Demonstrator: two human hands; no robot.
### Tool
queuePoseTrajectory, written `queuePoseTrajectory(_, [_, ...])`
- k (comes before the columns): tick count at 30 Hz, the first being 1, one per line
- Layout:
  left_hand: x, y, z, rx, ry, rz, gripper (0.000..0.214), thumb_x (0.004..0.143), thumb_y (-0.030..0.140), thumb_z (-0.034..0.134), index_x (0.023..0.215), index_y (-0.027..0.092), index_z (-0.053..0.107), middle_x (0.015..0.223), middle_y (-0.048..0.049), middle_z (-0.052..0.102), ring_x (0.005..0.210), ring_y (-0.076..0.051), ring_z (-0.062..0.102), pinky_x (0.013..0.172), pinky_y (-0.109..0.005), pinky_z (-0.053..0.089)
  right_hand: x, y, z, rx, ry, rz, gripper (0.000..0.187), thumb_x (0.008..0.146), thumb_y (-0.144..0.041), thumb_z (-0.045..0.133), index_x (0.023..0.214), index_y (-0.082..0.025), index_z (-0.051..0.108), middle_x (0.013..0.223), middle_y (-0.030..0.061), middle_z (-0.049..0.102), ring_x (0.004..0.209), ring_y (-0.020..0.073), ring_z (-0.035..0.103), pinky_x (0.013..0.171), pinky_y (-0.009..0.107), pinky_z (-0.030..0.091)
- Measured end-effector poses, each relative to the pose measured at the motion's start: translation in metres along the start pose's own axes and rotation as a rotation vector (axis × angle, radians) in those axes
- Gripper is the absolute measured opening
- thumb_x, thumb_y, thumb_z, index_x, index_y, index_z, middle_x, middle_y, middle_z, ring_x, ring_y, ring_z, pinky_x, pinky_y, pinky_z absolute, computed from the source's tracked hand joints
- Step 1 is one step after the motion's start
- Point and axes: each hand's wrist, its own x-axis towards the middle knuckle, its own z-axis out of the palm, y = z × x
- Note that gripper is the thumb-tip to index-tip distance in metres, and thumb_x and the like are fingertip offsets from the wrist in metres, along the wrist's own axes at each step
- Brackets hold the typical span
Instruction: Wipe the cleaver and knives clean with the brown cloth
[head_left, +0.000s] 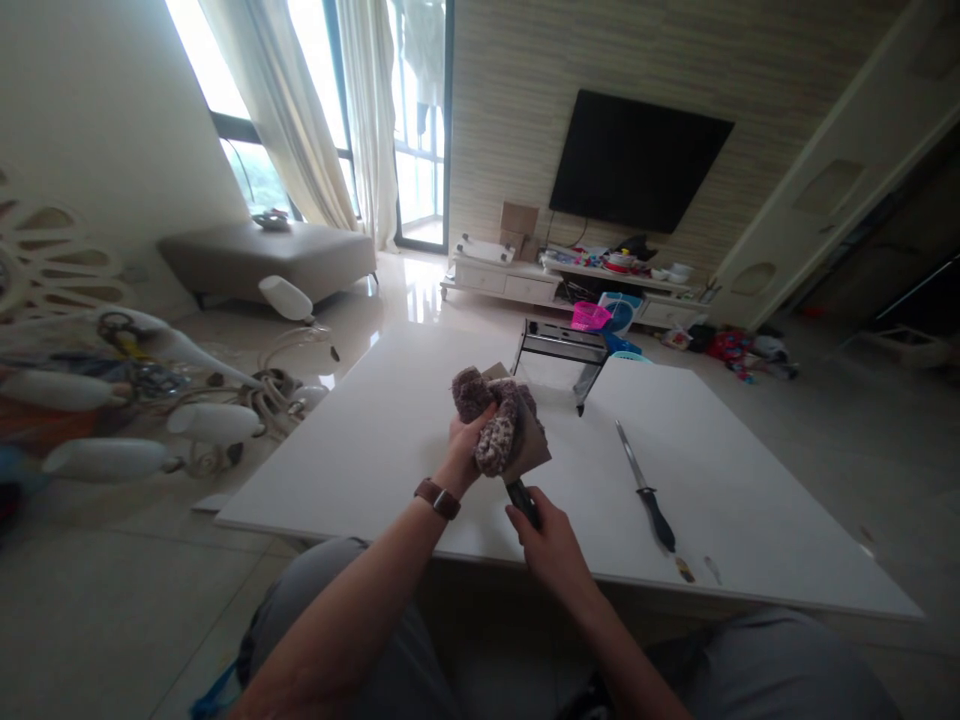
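Observation:
My right hand [551, 540] is closed around the dark handle of a cleaver [534, 448], its broad blade pointing away from me above the table. A fluffy brown-and-grey cloth [499, 425] is bunched against the blade. My left hand [466, 445], with a brown-strapped watch on the wrist, grips the cloth; part of its fingers is hidden by the folds. To the right, a honing steel [646, 490] with a black handle lies on the white table [360, 450].
Two small objects, one of them a dark and tan piece [684, 570], lie near the table's front edge. A black-framed rack [562, 345] stands at the far edge. White lamp shades [214, 423] crowd the left. Behind are a TV cabinet [525, 287] and a bench [277, 262].

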Motion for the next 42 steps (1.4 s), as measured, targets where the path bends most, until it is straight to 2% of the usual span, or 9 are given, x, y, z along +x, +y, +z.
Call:
queuePoseTrajectory(4, [0.016,0.015,-0.007,-0.025,0.076,0.051,0.051,0.060,0.030,0.093,0.102,0.011,0.073,0.096,-0.0130,0.078,0.085,-0.027,0.075,0.091,-0.045,0.058,-0.010,-0.001,-0.008,0.003,-0.062,0.006,0.026,0.093,-0.047,0.053,0.090,-0.022,0.059,0.058,-0.0046,0.051,0.051,0.0138,0.048,0.050,0.025,0.036])
queuePoseTrajectory(9, [0.024,0.026,-0.012,-0.070,0.066,0.093,0.047,0.065,0.028,0.090,0.106,0.011,0.074,0.100,-0.0125,0.078,0.093,-0.026,0.075,0.097,-0.043,0.057,-0.018,0.001,-0.013,0.035,-0.069,0.036,0.026,0.092,-0.046,0.056,0.087,-0.021,0.061,0.058,-0.0040,0.052,0.050,0.0136,0.049,0.049,0.025,0.036])
queuePoseTrajectory(15, [0.008,0.016,0.000,-0.104,-0.214,-0.186,0.028,0.080,0.031,0.079,0.101,0.013,0.077,0.104,-0.0113,0.077,0.098,-0.025,0.074,0.095,-0.034,0.058,-0.008,0.001,-0.022,0.114,0.063,0.059,0.029,0.092,-0.049,0.056,0.089,-0.020,0.059,0.059,-0.0037,0.053,0.048,0.0130,0.049,0.047,0.025,0.037])
queuePoseTrajectory(18, [-0.009,0.000,0.005,-0.043,-0.336,-0.364,0.036,0.076,0.033,0.083,0.103,0.011,0.076,0.101,-0.0134,0.077,0.090,-0.025,0.074,0.089,-0.036,0.061,0.002,-0.005,-0.031,0.040,0.111,0.023,0.030,0.092,-0.048,0.056,0.096,-0.019,0.062,0.061,-0.0023,0.056,0.049,0.0149,0.052,0.049,0.026,0.039])
queuePoseTrajectory(20, [-0.020,-0.012,0.007,0.000,-0.360,-0.363,0.042,0.071,0.032,0.087,0.106,0.011,0.074,0.103,-0.0144,0.077,0.090,-0.026,0.074,0.087,-0.037,0.061,0.008,-0.008,-0.034,-0.037,0.128,-0.007,0.029,0.092,-0.045,0.055,0.099,-0.019,0.064,0.066,0.0008,0.062,0.055,0.0176,0.058,0.052,0.027,0.042])
queuePoseTrajectory(26, [-0.037,-0.032,0.008,0.108,-0.267,-0.244,0.051,0.058,0.026,0.096,0.102,0.012,0.074,0.100,-0.0122,0.077,0.088,-0.023,0.073,0.090,-0.036,0.058,0.016,-0.006,-0.027,-0.155,0.153,-0.074,0.026,0.089,-0.032,0.053,0.107,-0.017,0.065,0.092,0.0102,0.074,0.084,0.0254,0.069,0.071,0.031,0.049])
queuePoseTrajectory(33, [-0.025,-0.018,0.009,0.130,-0.197,-0.162,0.053,0.055,0.028,0.096,0.100,0.012,0.073,0.098,-0.0113,0.077,0.084,-0.023,0.072,0.087,-0.039,0.056,0.006,0.005,-0.020,-0.044,0.096,0.002,0.031,0.092,-0.044,0.054,0.107,-0.018,0.062,0.064,0.0003,0.063,0.052,0.0171,0.057,0.051,0.026,0.042])
queuePoseTrajectory(37, [-0.009,-0.007,0.004,0.087,-0.122,-0.087,0.053,0.054,0.029,0.096,0.098,0.012,0.073,0.097,-0.0112,0.077,0.083,-0.023,0.073,0.088,-0.039,0.056,-0.005,0.010,-0.022,-0.022,0.023,0.027,0.028,0.092,-0.048,0.055,0.092,-0.020,0.059,0.059,-0.0039,0.053,0.046,0.0127,0.049,0.046,0.025,0.037])
queuePoseTrajectory(42, [0.008,0.005,-0.005,0.033,-0.054,-0.010,0.052,0.055,0.028,0.096,0.099,0.011,0.074,0.096,-0.0114,0.078,0.082,-0.023,0.073,0.087,-0.039,0.058,-0.018,0.008,-0.021,0.016,-0.053,0.049,0.028,0.093,-0.048,0.056,0.091,-0.021,0.056,0.058,-0.0069,0.048,0.043,0.0107,0.048,0.044,0.024,0.038])
